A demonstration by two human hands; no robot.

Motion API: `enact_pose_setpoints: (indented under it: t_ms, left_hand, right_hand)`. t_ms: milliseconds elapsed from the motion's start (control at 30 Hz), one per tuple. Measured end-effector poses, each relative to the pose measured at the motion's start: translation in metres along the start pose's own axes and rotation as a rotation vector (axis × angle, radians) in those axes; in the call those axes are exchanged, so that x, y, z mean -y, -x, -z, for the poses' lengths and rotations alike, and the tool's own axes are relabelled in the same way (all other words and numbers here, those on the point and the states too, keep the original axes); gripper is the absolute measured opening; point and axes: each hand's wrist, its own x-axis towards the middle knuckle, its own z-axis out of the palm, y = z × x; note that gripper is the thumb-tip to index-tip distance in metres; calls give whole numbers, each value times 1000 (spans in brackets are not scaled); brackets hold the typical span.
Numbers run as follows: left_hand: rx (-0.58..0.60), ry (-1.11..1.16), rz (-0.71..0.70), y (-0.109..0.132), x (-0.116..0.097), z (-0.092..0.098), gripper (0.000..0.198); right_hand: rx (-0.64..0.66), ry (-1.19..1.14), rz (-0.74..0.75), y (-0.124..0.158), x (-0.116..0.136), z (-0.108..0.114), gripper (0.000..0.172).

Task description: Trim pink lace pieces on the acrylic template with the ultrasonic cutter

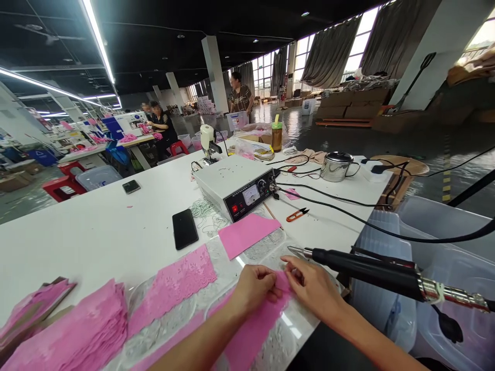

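Over the near right part of the table, my left hand (257,288) pinches the top edge of a pink fabric piece (251,330). My right hand (309,288) is closed on the same edge a little to the right, its thumb and fingers at the corner. The piece hangs toward me over a clear plastic sheet. Just beyond my right hand lies a black pen-shaped tool (363,270) with a pointed metal tip and a cable. A plain pink piece (247,234) and a lace-patterned pink piece (181,283) rest nearby.
Stacked pink lace (85,330) sits at left. A control box (240,185), black phone (184,229), orange thread snips (297,215) and metal mug (337,166) stand beyond my hands. Plastic bins (448,283) are at right. One person (240,95) stands behind; others sit at sewing machines.
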Motion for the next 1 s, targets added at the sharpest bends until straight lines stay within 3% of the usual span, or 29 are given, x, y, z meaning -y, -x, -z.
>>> enact_pose_setpoints:
  t_ms: [267, 433, 633, 833, 900, 1000]
  left_hand:
    - [-19, 56, 16, 3, -7, 1, 15]
    - [-59, 145, 16, 26, -16, 12, 14]
    - [-177, 236, 59, 94, -9, 62, 27]
    - [-385, 244, 110, 183, 25, 119, 34]
    - [-427, 219, 140, 205, 40, 131, 33]
    - [-455, 168, 177, 225, 60, 143, 30]
  right_hand:
    - [-39, 6, 94, 11, 9, 13, 26]
    - [37, 88, 208, 20, -1, 4, 27]
    - [-1, 198, 313, 28, -25, -3, 27]
    - [89, 253, 241, 28, -48, 0, 34]
    - [139, 264, 190, 26, -43, 4, 35]
    - [220, 192, 154, 22, -17, 6, 34]
